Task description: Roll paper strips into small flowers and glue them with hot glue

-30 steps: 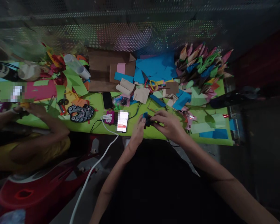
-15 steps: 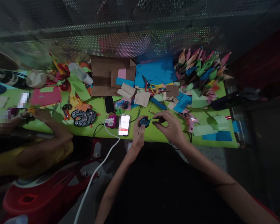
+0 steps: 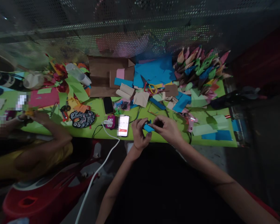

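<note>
A small blue paper flower (image 3: 148, 127) is held between my two hands above the front edge of the green-covered table. My left hand (image 3: 140, 135) has its fingers and thumb curled round the flower from the left. With thumb and fingertips pinched, my right hand (image 3: 168, 129) grips the flower's right side. Its underside is hidden by my fingers. Just left of my left hand lies a lit phone (image 3: 123, 126). A pink glue gun (image 3: 190, 123) rests to the right of my right hand.
Behind my hands lie paper scraps (image 3: 141, 98), scissors (image 3: 151, 88) and blue sheets (image 3: 154, 73). Bundled paper flowers (image 3: 200, 67) stand at back right. A white cable (image 3: 98, 171) runs from a pink socket block (image 3: 110, 122) off the table. A co-worker's hands (image 3: 40, 118) work at left.
My right hand has moved left from beside the flower and now pinches it. The flower has been turned, showing its blue side, and my left fingers have shifted round it.
</note>
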A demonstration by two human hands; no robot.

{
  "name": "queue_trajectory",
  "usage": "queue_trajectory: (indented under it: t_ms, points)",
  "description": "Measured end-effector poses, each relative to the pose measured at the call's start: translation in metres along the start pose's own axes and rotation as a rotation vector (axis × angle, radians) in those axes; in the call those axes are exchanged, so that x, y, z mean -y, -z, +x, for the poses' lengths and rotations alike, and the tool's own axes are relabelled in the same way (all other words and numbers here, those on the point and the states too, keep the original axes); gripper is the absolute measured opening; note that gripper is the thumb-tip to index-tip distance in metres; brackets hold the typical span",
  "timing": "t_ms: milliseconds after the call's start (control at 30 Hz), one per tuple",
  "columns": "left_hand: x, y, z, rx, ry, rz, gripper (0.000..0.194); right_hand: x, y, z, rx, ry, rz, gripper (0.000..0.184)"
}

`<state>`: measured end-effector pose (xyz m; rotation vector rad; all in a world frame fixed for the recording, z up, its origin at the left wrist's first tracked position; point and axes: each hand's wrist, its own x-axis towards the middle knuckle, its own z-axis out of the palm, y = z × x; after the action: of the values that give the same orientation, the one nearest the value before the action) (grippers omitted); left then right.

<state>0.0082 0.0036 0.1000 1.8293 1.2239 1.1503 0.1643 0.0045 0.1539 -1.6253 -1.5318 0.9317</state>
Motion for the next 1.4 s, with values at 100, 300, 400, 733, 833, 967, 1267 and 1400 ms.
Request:
queue_trajectory:
  t_ms: [100,300,400,733,833,967,1267,1400]
  points:
    - [0.002,0.0,0.0,0.023,-0.011,0.045,0.055,-0.001,0.0,-0.001,-0.014,-0.005,-0.001,0.033]
    - [0.002,0.0,0.001,0.032,-0.009,-0.024,0.063,-0.002,0.001,-0.002,0.036,0.016,-0.102,0.01]
    - [0.001,0.0,0.001,0.045,0.013,-0.052,0.072,-0.001,0.001,-0.003,0.032,0.064,-0.162,0.009]
    - [-0.006,-0.005,0.0,0.056,0.009,-0.083,0.064,0.001,0.002,-0.006,0.036,0.133,-0.371,0.018]
    - [-0.007,-0.006,-0.002,0.067,0.04,-0.072,0.068,0.003,0.004,-0.007,0.048,0.169,-0.459,0.011]
    - [-0.008,-0.006,-0.003,0.099,0.067,-0.057,0.072,0.005,0.008,-0.008,0.07,0.266,-0.548,0.013]
    - [-0.012,-0.007,-0.009,0.128,0.103,-0.043,0.069,0.007,0.011,-0.007,0.156,0.415,-0.605,0.017]
    - [-0.012,-0.007,-0.011,0.108,0.123,-0.047,0.066,0.006,0.008,-0.007,0.12,0.381,-0.524,0.016]
